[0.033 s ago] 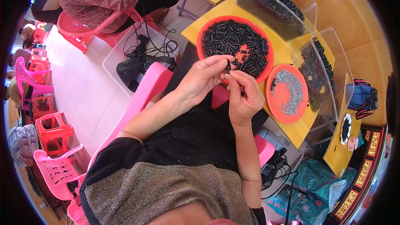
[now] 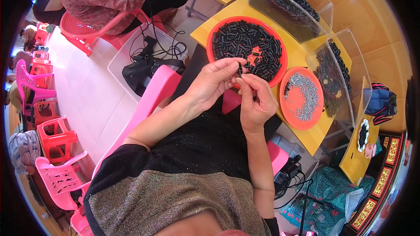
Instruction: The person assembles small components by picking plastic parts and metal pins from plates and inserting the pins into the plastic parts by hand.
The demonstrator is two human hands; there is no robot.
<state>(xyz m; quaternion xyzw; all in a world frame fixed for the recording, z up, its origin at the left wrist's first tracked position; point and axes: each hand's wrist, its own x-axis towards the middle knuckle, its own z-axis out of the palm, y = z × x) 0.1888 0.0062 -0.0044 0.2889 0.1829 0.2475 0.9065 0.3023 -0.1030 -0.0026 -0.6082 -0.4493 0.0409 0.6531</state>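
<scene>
My left hand pinches a small black cylindrical part between thumb and forefinger. Close by, my right hand has its thumb and fingertips pressed together at the lower end of that part; whatever they grip is too small to make out. Both hands are over the near edge of a red round basin heaped with black cylindrical parts. To the right of it, an orange-red plate carries many small silvery metal pins, with a few black bits at its left side.
Two clear plastic bins of black parts stand behind and right on the yellow table. A pink chair arm runs beside my left forearm. Left are a box of cables and a seated person.
</scene>
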